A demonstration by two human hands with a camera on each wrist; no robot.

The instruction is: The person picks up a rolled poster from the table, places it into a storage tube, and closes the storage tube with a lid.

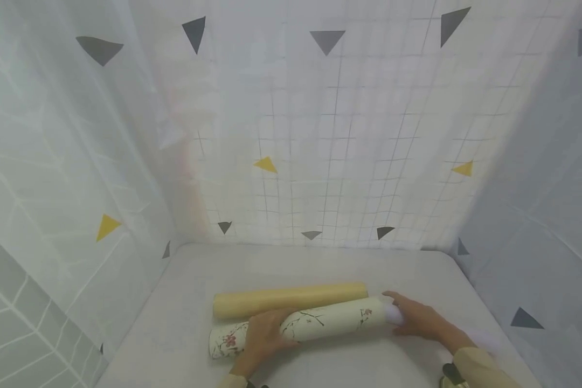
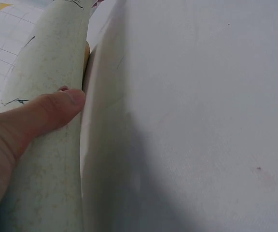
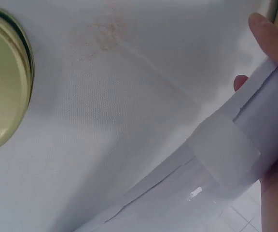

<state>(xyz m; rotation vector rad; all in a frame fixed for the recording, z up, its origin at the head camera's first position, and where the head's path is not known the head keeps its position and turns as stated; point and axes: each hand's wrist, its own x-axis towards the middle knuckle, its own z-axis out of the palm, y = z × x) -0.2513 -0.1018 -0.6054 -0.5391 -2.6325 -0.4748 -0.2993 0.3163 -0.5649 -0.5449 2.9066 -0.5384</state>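
Observation:
A pale roll with a flowering-branch print (image 1: 337,322) lies slantwise on the white surface. My left hand (image 1: 264,334) grips it from above, left of its middle; in the left wrist view the thumb (image 2: 57,108) lies across the roll (image 2: 47,183). At the printed roll's right end, my right hand (image 1: 419,318) holds a glossy white roll (image 3: 177,193) with a tape-like patch (image 3: 226,152) over its seam. Whether the white roll sits inside the printed one or only meets its end, I cannot tell. Directly behind lies a plain yellow roll (image 1: 291,300).
White cloth-like covering (image 1: 320,264) spreads beneath the rolls. Gridded sheeting with triangles (image 1: 349,134) rises at the back, with more sheeting on both sides. A round, greenish-gold lid-like thing (image 3: 4,82) appears near the right wrist.

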